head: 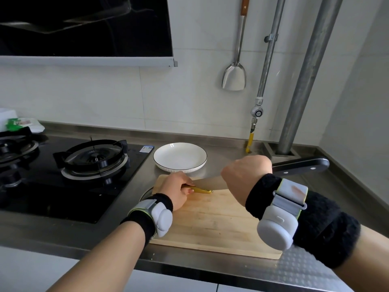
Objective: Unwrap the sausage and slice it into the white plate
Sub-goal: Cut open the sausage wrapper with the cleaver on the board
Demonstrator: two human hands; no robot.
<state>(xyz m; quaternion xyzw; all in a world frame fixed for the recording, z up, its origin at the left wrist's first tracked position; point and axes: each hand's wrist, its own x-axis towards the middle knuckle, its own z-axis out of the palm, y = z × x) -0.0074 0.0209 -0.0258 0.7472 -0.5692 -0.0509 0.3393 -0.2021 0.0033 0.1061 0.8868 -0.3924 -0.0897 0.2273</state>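
A sausage in a yellow wrapper [201, 190] lies on the wooden cutting board [212, 222], near its far left corner. My left hand [176, 190] grips the sausage's left part, and only its right end shows. My right hand [246, 178] holds a cleaver by its black handle [301, 164]. The cleaver's wide steel blade [210, 175] stands edge-down at the sausage's right end. The white plate [180, 157] with a dark rim sits empty on the steel counter just behind the board.
A black gas hob with a burner [94, 159] lies to the left of the board. A steel spatula [234, 77] hangs on the tiled wall. Metal pipes [303, 81] rise at the back right. A green and white packet [19, 123] sits at the far left.
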